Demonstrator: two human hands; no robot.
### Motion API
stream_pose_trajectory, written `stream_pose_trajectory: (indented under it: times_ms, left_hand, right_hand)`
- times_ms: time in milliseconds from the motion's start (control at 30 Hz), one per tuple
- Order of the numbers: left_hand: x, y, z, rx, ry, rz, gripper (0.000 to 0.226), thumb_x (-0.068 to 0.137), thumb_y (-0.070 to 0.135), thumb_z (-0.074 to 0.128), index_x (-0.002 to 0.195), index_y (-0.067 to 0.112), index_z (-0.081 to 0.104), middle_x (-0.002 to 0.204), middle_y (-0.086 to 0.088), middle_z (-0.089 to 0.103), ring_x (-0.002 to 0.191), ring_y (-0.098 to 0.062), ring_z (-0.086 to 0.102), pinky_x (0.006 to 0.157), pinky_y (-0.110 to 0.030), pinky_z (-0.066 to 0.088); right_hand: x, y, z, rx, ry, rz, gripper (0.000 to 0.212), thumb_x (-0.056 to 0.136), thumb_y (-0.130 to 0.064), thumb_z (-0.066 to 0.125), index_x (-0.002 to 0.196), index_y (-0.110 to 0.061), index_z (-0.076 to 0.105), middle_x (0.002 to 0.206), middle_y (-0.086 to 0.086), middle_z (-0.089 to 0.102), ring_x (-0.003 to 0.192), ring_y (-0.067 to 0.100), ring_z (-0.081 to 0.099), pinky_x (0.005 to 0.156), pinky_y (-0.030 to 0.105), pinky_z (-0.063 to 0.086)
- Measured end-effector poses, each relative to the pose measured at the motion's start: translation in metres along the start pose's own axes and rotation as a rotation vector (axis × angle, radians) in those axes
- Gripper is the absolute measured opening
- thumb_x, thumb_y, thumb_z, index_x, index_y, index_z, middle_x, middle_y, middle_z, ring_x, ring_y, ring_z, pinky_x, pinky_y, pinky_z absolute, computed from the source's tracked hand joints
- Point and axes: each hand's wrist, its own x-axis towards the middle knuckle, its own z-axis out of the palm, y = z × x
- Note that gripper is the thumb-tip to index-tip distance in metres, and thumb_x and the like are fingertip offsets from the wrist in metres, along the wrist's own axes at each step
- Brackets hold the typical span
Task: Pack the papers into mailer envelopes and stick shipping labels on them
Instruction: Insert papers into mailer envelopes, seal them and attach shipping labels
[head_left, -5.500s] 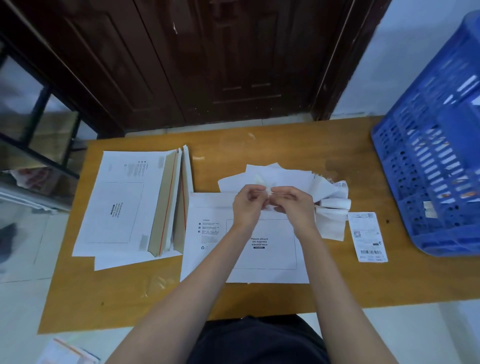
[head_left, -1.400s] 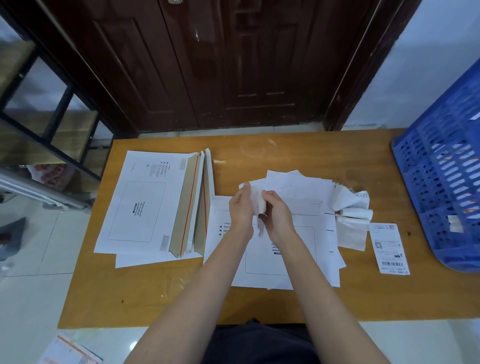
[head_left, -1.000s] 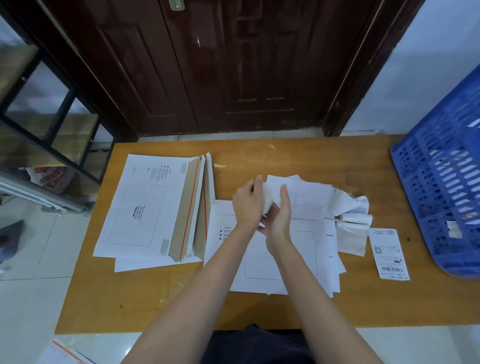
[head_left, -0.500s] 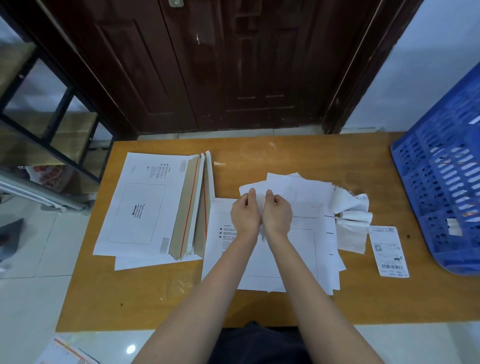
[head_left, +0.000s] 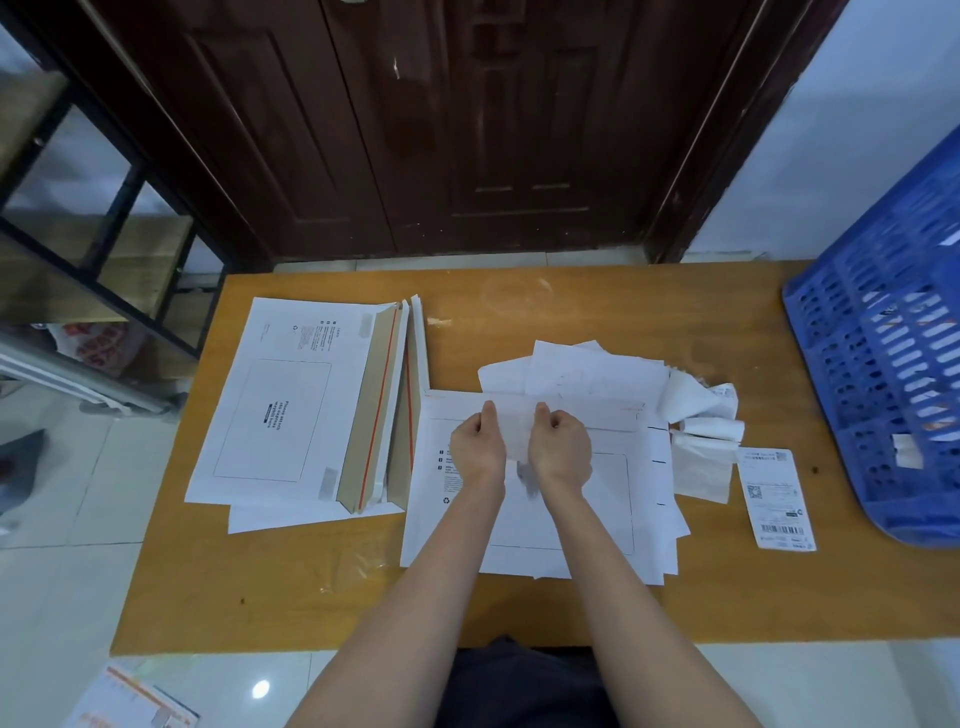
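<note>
Both hands up over the mailer (head_left: 561, 514): left hand (head_left: 477, 447) and right hand (head_left: 561, 447) each curled on an edge of a thin white slip (head_left: 514, 434), held between them just above the mailer. Loose papers (head_left: 582, 371) fan out behind the mailer, partly under it. Curled backing scraps (head_left: 701, 415) lie right of the mailer; printed label (head_left: 776, 499) flat beyond those. Mailer stack (head_left: 291, 410) left of the mailer, touching it. Blue crate (head_left: 883, 384) far right of the mailer, past the label.
</note>
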Motion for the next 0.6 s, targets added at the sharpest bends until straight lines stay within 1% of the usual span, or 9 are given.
stream_pose_trajectory:
  times_ms: [67, 133, 200, 300, 367, 467, 600]
  left_hand:
    - [0.0, 0.002, -0.004, -0.016, -0.003, -0.019, 0.049, 0.099, 0.029, 0.047, 0.053, 0.013, 0.042, 0.054, -0.003, 0.042, 0.056, -0.017, 0.04, 0.054, -0.025, 0.035]
    - [-0.001, 0.002, -0.008, -0.024, -0.009, -0.037, 0.048, 0.099, 0.028, 0.047, 0.054, 0.013, 0.042, 0.055, -0.003, 0.041, 0.054, -0.014, 0.039, 0.051, -0.023, 0.034]
    - [0.0, 0.001, -0.011, -0.042, -0.009, -0.056, 0.046, 0.099, 0.029, 0.047, 0.057, 0.012, 0.044, 0.058, -0.003, 0.043, 0.055, -0.013, 0.041, 0.052, -0.023, 0.035]
    - [0.002, 0.0, -0.015, -0.057, 0.008, -0.091, 0.043, 0.099, 0.033, 0.048, 0.06, 0.014, 0.047, 0.061, -0.003, 0.045, 0.058, -0.013, 0.042, 0.056, -0.026, 0.038]
    - [0.003, -0.001, -0.018, -0.067, 0.017, -0.098, 0.044, 0.098, 0.032, 0.049, 0.059, 0.014, 0.047, 0.061, -0.003, 0.044, 0.058, -0.013, 0.041, 0.055, -0.025, 0.035]
    - [0.005, -0.003, -0.023, -0.083, 0.015, -0.118, 0.042, 0.098, 0.033, 0.05, 0.061, 0.014, 0.047, 0.063, -0.004, 0.042, 0.059, -0.015, 0.039, 0.054, -0.025, 0.035]
    - [0.009, -0.002, -0.029, -0.119, 0.029, -0.175, 0.04, 0.098, 0.033, 0.05, 0.062, 0.015, 0.046, 0.066, -0.003, 0.043, 0.062, -0.015, 0.041, 0.055, -0.024, 0.037]
  right_hand:
    - [0.002, 0.003, 0.001, -0.018, -0.001, -0.005, 0.043, 0.099, -0.037, 0.037, 0.062, -0.017, 0.044, 0.061, -0.005, 0.049, 0.07, 0.02, 0.051, 0.058, 0.027, 0.032]
    - [0.003, 0.006, 0.001, -0.022, -0.005, -0.005, 0.041, 0.099, -0.038, 0.038, 0.067, -0.015, 0.05, 0.064, -0.003, 0.052, 0.072, 0.021, 0.052, 0.062, 0.028, 0.034]
    - [0.004, 0.008, 0.002, -0.023, -0.006, -0.003, 0.04, 0.099, -0.038, 0.038, 0.071, -0.013, 0.053, 0.069, -0.001, 0.055, 0.074, 0.022, 0.052, 0.064, 0.028, 0.035]
    - [0.004, 0.011, 0.001, -0.032, 0.003, -0.006, 0.042, 0.099, -0.037, 0.038, 0.064, -0.016, 0.046, 0.065, -0.002, 0.052, 0.072, 0.023, 0.05, 0.064, 0.028, 0.035]
    - [0.004, 0.013, 0.0, -0.046, 0.006, -0.005, 0.044, 0.099, -0.037, 0.038, 0.06, -0.018, 0.04, 0.062, -0.003, 0.048, 0.071, 0.023, 0.049, 0.062, 0.028, 0.033]
    - [0.005, 0.016, 0.0, -0.061, 0.012, -0.003, 0.044, 0.099, -0.038, 0.037, 0.06, -0.019, 0.039, 0.062, -0.003, 0.048, 0.07, 0.023, 0.049, 0.06, 0.028, 0.032]
    - [0.008, 0.022, -0.003, -0.064, 0.028, 0.007, 0.041, 0.1, -0.039, 0.037, 0.072, -0.014, 0.053, 0.073, 0.0, 0.055, 0.074, 0.023, 0.05, 0.064, 0.027, 0.033]
